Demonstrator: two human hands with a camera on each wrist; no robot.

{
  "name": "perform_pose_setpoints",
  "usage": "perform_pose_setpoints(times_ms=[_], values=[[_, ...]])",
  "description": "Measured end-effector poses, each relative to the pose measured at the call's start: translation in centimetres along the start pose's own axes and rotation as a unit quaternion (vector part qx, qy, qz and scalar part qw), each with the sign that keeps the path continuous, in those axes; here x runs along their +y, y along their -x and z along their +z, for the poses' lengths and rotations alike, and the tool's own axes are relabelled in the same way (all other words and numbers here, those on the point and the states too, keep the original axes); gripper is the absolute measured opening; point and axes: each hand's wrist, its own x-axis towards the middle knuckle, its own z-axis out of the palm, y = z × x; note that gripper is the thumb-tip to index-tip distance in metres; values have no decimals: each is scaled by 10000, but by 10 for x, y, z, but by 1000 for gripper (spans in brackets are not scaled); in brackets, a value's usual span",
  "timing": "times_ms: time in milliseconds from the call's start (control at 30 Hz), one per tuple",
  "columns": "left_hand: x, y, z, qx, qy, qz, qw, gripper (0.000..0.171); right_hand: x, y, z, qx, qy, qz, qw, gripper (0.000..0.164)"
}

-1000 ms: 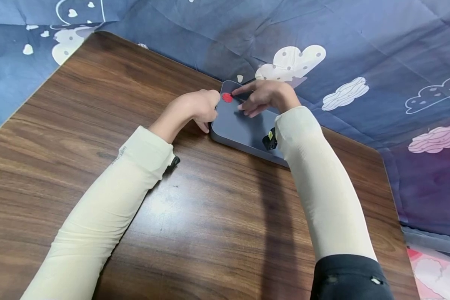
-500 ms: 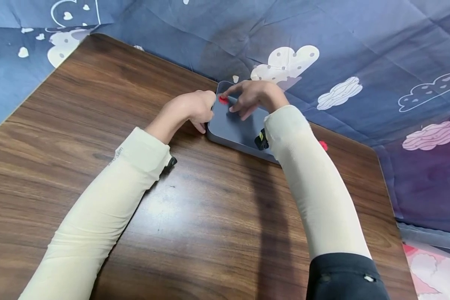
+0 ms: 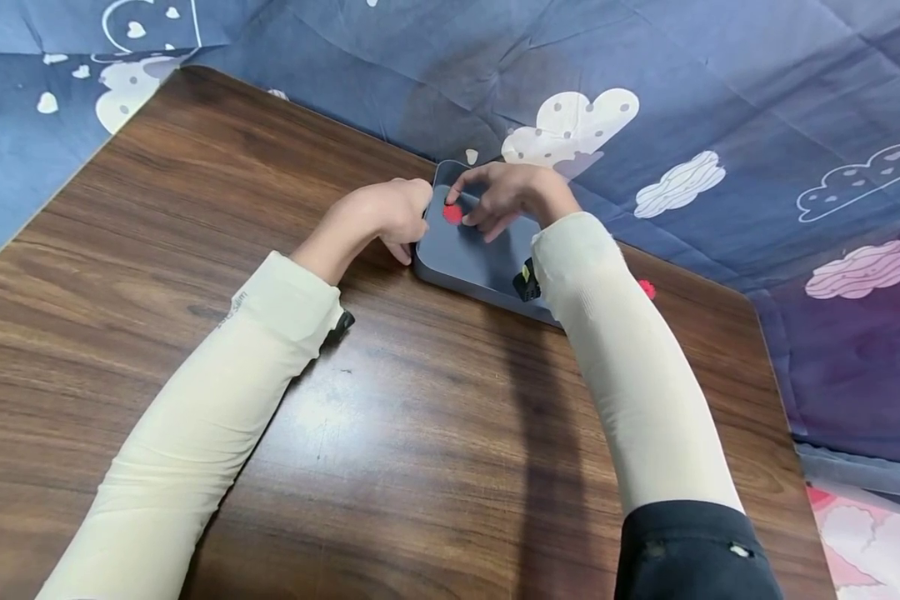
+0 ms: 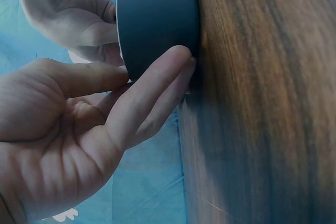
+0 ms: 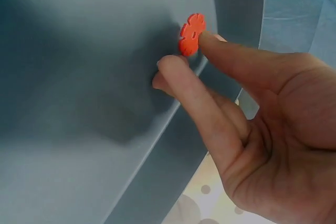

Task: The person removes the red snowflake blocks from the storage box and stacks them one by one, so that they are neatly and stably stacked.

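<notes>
A grey tray (image 3: 465, 252) with raised walls lies at the far edge of the wooden table. My left hand (image 3: 390, 212) grips its left end; in the left wrist view the thumb is at the rim and other fingers lie along the outer wall. Inside the tray, near that end, my right hand (image 3: 502, 198) pinches a small red flower-shaped disc (image 5: 192, 34) with a slot in it. The right wrist view has the disc tilted, a fingertip against one side and another finger just below. The disc (image 3: 452, 214) also shows in the head view.
Another small red piece (image 3: 647, 288) lies on the table (image 3: 390, 433), right of the right forearm. A blue cloud-patterned cloth (image 3: 420, 75) hangs directly behind the table's far edge.
The right index finger was on the disc, which lay nearer the far left corner. The disc is now slightly nearer me, between the right fingers. The left hand keeps its hold.
</notes>
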Motion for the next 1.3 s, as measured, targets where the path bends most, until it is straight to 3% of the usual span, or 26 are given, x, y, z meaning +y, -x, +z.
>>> perform_pose_setpoints(times_ms=[400, 633, 1300], values=[[-2, 2, 0, 61, 137, -42, 9999, 21, -4, -5, 2, 336, 388, -104, 9986, 34], [-2, 0, 0, 149, 151, 49, 9998, 13, 0, -9, 1, 457, 914, -166, 9946, 28], [0, 1, 1, 155, 187, 20, 9997, 14, 6, -11, 0, 506, 1179, -344, 9911, 29]])
